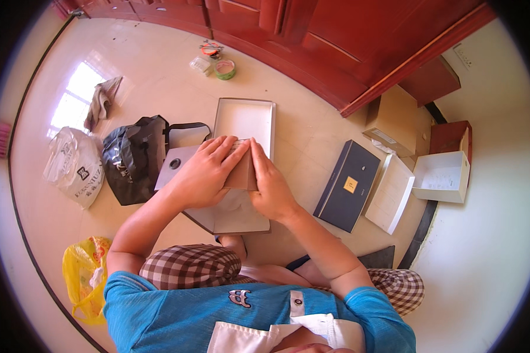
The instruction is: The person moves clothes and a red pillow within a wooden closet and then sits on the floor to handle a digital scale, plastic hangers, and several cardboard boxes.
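My left hand (205, 174) lies over a brownish-grey cardboard box (179, 152), its fingers stretched along the top near a corner. A round dark ring or hole shows on the panel left of that hand. My right hand (271, 187) grips the same box from the right, its fingertips meeting my left ones at the upper corner. Beneath the box a pale-lined cardboard piece (243, 218) rests on the floor. Just beyond my hands lies a shallow white-lined cardboard tray or lid (245, 117). My hands hide much of the box.
On the left are a black bag (134, 161), a white plastic bag (77, 172), a yellow plastic bag (81, 273) and a cloth (101, 103). Tape (225, 69) lies near the red cabinet (318, 48). Right are a dark blue box (348, 185), white open box (441, 176) and carton (391, 121).
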The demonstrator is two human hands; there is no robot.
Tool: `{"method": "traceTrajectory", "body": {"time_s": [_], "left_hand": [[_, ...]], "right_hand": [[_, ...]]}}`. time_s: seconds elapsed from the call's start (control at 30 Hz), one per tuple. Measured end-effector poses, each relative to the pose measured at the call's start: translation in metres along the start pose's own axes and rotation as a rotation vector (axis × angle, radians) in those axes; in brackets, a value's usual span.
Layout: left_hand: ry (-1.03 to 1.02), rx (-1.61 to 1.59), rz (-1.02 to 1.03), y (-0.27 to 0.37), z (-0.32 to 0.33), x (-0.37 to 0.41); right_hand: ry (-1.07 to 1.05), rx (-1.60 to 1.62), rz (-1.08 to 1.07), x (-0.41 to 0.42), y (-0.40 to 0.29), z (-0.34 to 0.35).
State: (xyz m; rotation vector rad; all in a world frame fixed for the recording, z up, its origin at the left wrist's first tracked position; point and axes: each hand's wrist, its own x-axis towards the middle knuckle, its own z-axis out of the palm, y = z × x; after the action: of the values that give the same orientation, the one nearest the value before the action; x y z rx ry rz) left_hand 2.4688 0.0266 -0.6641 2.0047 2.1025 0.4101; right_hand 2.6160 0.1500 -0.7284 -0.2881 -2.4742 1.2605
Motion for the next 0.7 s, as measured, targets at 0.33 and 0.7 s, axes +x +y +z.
{"method": "traceTrajectory", "body": {"time_s": [0.33, 0.7], "left_hand": [[-0.011, -0.027, 0.08, -0.015, 0.001, 0.003], [0.085, -0.197, -0.049, -0.019, -0.005, 0.0]], "right_hand": [[-0.038, -0.027, -0.02, 0.001, 0.002, -0.006], [-0.012, 0.179, 0.102, 0.011, 0.003, -0.007]]}}
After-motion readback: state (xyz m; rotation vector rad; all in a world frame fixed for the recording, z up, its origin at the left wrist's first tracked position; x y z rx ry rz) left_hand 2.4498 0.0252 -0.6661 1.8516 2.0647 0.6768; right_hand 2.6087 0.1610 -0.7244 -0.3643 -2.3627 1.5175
